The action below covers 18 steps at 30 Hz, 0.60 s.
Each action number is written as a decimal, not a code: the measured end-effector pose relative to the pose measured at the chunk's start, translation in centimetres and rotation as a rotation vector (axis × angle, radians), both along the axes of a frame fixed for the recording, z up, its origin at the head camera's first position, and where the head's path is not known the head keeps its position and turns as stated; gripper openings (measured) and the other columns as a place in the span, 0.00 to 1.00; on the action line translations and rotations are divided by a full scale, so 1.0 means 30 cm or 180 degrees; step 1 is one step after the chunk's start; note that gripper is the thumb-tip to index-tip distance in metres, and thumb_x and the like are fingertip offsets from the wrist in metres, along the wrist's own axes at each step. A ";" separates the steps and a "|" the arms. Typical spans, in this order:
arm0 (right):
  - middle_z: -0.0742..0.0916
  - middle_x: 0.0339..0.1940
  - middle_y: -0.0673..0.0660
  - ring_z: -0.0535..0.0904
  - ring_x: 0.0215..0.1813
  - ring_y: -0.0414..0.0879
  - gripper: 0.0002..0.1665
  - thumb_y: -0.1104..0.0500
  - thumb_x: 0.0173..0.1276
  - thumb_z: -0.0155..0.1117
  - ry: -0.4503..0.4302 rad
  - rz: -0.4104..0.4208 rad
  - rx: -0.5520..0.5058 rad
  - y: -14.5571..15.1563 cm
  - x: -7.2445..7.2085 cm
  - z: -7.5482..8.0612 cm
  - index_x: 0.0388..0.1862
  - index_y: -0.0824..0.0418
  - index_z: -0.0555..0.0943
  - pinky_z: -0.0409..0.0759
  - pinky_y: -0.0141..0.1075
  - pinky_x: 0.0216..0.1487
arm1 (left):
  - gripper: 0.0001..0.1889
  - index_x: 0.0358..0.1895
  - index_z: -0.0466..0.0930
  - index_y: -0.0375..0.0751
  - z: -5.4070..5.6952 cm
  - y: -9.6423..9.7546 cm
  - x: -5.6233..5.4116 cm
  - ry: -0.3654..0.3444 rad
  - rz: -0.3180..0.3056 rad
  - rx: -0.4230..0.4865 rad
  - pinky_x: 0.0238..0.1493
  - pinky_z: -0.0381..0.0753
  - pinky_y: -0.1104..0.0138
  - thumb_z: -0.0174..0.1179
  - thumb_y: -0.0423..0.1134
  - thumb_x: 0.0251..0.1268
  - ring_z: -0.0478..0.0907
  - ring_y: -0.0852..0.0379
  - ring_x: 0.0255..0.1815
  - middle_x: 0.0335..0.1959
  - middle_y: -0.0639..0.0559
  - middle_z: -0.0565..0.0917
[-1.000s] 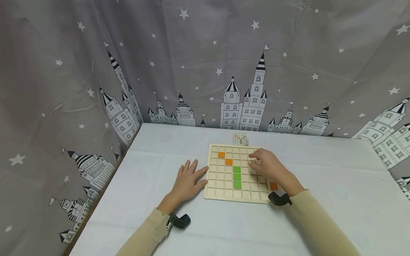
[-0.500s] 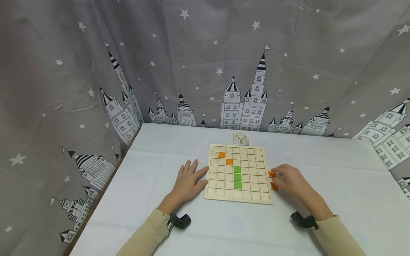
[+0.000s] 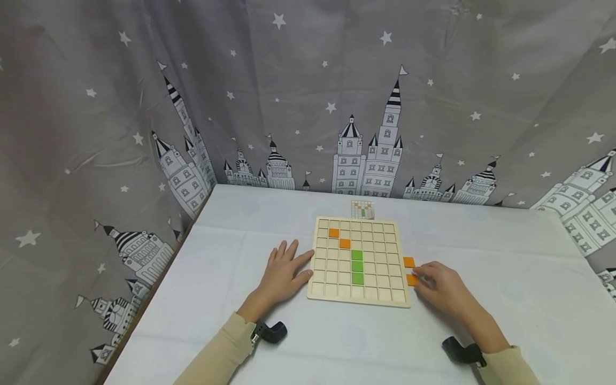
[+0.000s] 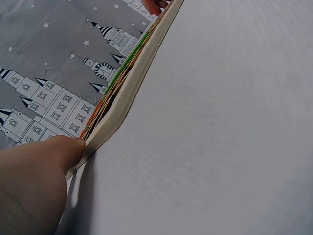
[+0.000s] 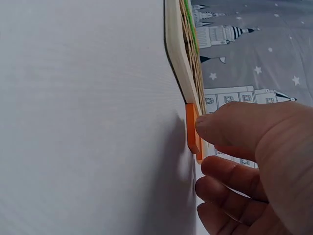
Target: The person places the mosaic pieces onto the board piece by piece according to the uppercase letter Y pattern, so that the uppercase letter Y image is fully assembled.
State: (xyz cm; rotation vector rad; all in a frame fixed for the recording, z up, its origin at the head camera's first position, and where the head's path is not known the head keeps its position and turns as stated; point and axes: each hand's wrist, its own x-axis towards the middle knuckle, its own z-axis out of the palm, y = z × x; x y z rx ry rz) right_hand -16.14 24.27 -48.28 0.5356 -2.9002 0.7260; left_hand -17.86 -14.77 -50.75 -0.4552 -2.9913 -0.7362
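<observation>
A pale wooden grid board lies on the table with two orange and several green square tiles in its cells. My left hand rests flat with fingers spread, thumb and forefinger at the board's left edge; in the left wrist view the thumb meets that edge. Beyond the board's right edge lie two loose orange tiles. My right hand is at the nearer orange tile, covering its right part. In the right wrist view, the thumb tip overlaps this tile, with the other fingers loosely bent beyond it.
A small card printed with a coloured grid pattern lies behind the board. The farther orange tile sits just past the right hand's fingertips. A grey curtain with stars and castles hangs behind the white table.
My right hand has moved from above the board's right side to the loose orange tiles, then slightly nearer me to the closer one. The left hand stays in place.
</observation>
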 end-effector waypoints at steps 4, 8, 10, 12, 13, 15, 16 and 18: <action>0.89 0.43 0.58 0.86 0.44 0.51 0.17 0.68 0.56 0.77 0.0095 0.0011 -0.0038 -0.002 0.003 -0.011 0.46 0.64 0.89 0.87 0.48 0.46 | 0.27 0.72 0.75 0.49 0.000 0.001 -0.002 0.0002 0.0013 0.0007 0.78 0.46 0.32 0.57 0.51 0.72 0.49 0.26 0.82 0.79 0.31 0.62; 0.89 0.43 0.58 0.86 0.45 0.52 0.17 0.68 0.55 0.77 0.0102 -0.0017 -0.0046 -0.005 0.005 -0.014 0.45 0.63 0.89 0.86 0.49 0.48 | 0.27 0.71 0.75 0.49 0.001 0.002 -0.002 0.0016 -0.0002 0.0000 0.78 0.47 0.31 0.57 0.51 0.72 0.49 0.25 0.82 0.79 0.31 0.62; 0.89 0.44 0.58 0.86 0.46 0.52 0.17 0.68 0.55 0.77 0.0095 -0.0032 -0.0037 -0.007 0.005 -0.015 0.45 0.63 0.89 0.86 0.49 0.48 | 0.27 0.72 0.75 0.50 0.002 0.001 -0.003 0.0003 -0.0006 -0.0009 0.78 0.46 0.32 0.57 0.51 0.72 0.49 0.25 0.82 0.79 0.31 0.62; 0.89 0.44 0.58 0.86 0.46 0.53 0.17 0.68 0.55 0.77 0.0101 -0.0023 -0.0037 -0.008 0.005 -0.017 0.45 0.63 0.89 0.86 0.50 0.49 | 0.27 0.71 0.75 0.49 0.002 0.001 -0.003 0.0016 -0.0007 -0.0017 0.78 0.47 0.32 0.57 0.51 0.71 0.50 0.25 0.82 0.79 0.31 0.63; 0.89 0.44 0.58 0.86 0.46 0.53 0.16 0.68 0.55 0.77 0.0103 -0.0013 -0.0036 -0.008 0.005 -0.018 0.45 0.63 0.89 0.86 0.50 0.49 | 0.27 0.71 0.76 0.49 0.002 0.001 -0.003 0.0027 -0.0006 -0.0022 0.78 0.48 0.31 0.57 0.51 0.71 0.50 0.25 0.81 0.78 0.31 0.63; 0.89 0.43 0.58 0.86 0.46 0.53 0.16 0.68 0.55 0.77 0.0125 0.0019 -0.0029 -0.008 0.004 -0.020 0.45 0.63 0.89 0.86 0.50 0.49 | 0.27 0.71 0.75 0.50 0.003 0.001 -0.004 0.0000 0.0004 -0.0024 0.78 0.47 0.32 0.57 0.51 0.71 0.50 0.25 0.82 0.79 0.31 0.62; 0.89 0.43 0.58 0.86 0.46 0.52 0.16 0.68 0.56 0.77 0.0133 0.0036 -0.0025 -0.008 0.003 -0.021 0.45 0.63 0.89 0.86 0.50 0.49 | 0.27 0.71 0.75 0.50 0.003 0.001 -0.003 -0.0001 0.0010 -0.0025 0.78 0.47 0.32 0.57 0.51 0.71 0.50 0.25 0.82 0.79 0.31 0.62; 0.89 0.42 0.57 0.86 0.45 0.52 0.16 0.69 0.55 0.76 0.0154 0.0067 -0.0018 -0.008 0.002 -0.022 0.45 0.63 0.89 0.86 0.50 0.48 | 0.27 0.72 0.75 0.50 0.002 0.001 -0.003 -0.0011 0.0021 -0.0023 0.78 0.46 0.32 0.57 0.51 0.72 0.49 0.26 0.82 0.79 0.32 0.62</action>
